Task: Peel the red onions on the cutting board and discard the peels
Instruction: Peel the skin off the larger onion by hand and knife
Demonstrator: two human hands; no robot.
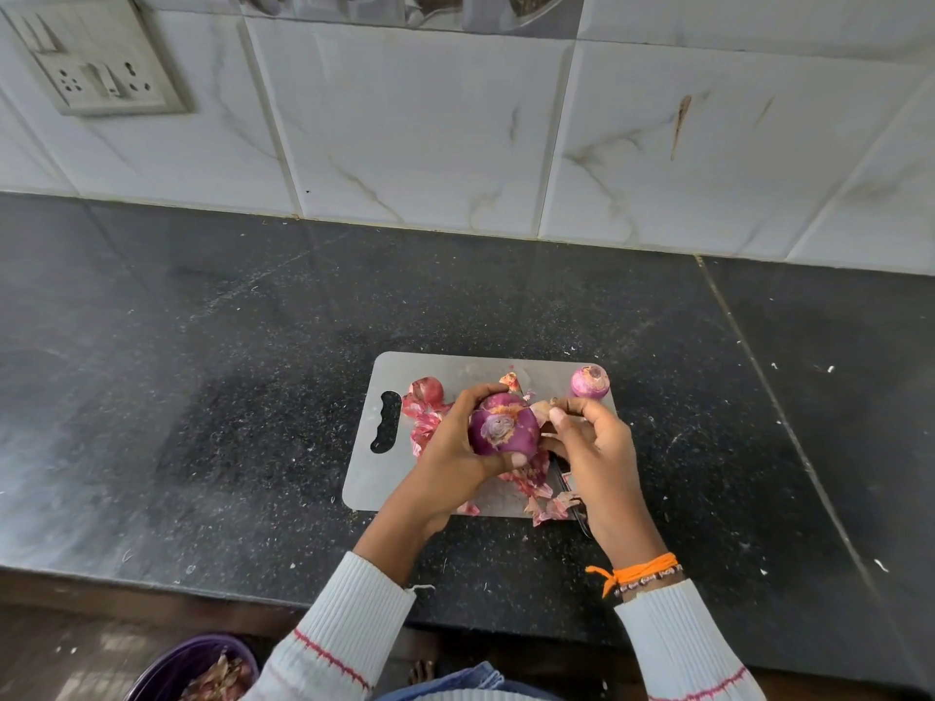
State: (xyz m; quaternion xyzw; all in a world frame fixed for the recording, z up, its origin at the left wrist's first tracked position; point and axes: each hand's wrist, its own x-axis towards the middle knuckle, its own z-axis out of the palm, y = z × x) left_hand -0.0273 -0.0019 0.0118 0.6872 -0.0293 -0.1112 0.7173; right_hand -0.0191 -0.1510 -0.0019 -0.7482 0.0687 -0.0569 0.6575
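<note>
My left hand (455, 447) grips a red onion (503, 425) above the grey cutting board (377, 478), its cut end facing me. My right hand (589, 442) pinches a strip of peel (544, 408) at the onion's right side. A smaller peeled onion (590, 382) sits at the board's far right corner. An unpeeled red onion (427, 389) lies at the board's far left. Loose pink peels (531, 480) are scattered over the board beneath my hands.
A dark-handled knife (571, 493) lies on the board under my right hand, mostly hidden. A purple bowl (195, 667) holding peels stands on the floor at lower left. The black counter (202, 397) meets a tiled wall (430, 124) with a socket (98, 73).
</note>
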